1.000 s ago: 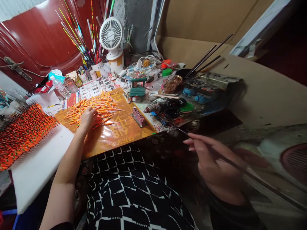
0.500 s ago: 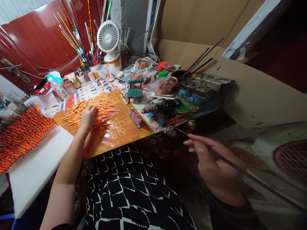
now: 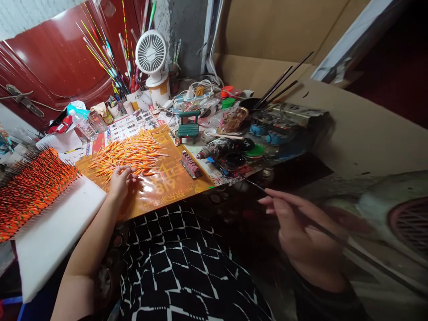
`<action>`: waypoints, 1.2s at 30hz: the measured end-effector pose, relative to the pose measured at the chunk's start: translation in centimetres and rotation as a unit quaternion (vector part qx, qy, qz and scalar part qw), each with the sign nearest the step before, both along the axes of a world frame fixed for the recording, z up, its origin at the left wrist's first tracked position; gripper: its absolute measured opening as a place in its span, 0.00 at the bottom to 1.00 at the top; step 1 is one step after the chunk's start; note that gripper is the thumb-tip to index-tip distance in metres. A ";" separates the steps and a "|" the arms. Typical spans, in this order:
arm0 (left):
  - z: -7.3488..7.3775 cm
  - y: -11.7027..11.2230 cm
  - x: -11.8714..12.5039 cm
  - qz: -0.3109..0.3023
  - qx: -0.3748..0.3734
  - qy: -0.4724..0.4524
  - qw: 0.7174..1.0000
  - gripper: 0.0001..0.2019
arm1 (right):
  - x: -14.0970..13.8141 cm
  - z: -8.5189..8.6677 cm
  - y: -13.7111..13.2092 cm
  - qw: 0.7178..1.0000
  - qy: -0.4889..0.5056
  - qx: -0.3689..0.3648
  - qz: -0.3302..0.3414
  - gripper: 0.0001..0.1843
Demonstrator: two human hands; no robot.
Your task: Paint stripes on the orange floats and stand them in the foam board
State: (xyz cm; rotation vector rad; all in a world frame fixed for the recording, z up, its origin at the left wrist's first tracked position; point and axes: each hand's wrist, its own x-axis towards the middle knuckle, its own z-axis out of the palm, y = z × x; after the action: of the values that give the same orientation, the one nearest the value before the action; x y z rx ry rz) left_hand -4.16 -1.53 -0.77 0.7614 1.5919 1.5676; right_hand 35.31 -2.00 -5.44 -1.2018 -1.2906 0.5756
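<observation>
My left hand [image 3: 121,180] is at the near edge of a pile of orange fishing floats [image 3: 129,151] with thin pale stems. Its thumb and fingers are pinched together on one float, mostly hidden by the fingers. My right hand [image 3: 301,227] is closed around the long dark handle of a thin paintbrush [image 3: 317,225]. The brush's tip points left, by the paint-stained front corner of the table. Under the pile lies an orange printed sheet [image 3: 150,196]. At the left, many orange floats [image 3: 36,191] stand in rows in a white foam block [image 3: 63,236].
A small dark red block [image 3: 190,165] with a notched top sits on the sheet. Behind it are a green miniature bench [image 3: 188,127] and a paint-smeared heat gun [image 3: 224,147]. Further back stand a white fan [image 3: 151,52], a cup of rods, and a dark pot [image 3: 249,104] of brushes.
My left hand has come back toward me from the middle of the pile to its near edge. The right hand and brush have barely shifted.
</observation>
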 end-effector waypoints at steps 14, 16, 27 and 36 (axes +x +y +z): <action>0.2 5.9 0.9 -0.103 -0.111 0.637 0.756 0.07 | -0.6 0.5 -0.4 1.000 0.014 -0.012 0.022 0.10; 0.3 6.5 1.1 -0.114 -0.119 0.658 0.734 0.08 | -0.4 0.8 -0.5 1.000 0.016 -0.002 0.021 0.09; 1.2 2.2 0.8 0.001 0.153 0.314 0.937 0.05 | 0.3 0.6 -0.3 1.000 0.002 0.016 0.008 0.10; 0.5 -0.4 -0.3 -0.020 0.013 0.140 0.990 0.16 | -0.1 -0.2 -0.3 1.000 0.016 -0.003 0.023 0.11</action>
State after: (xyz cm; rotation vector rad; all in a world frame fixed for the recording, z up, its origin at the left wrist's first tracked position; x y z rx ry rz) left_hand -4.46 -1.89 -0.25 1.0586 1.7442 1.5064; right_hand 35.19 -2.31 -5.66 -1.1662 -1.2938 0.6298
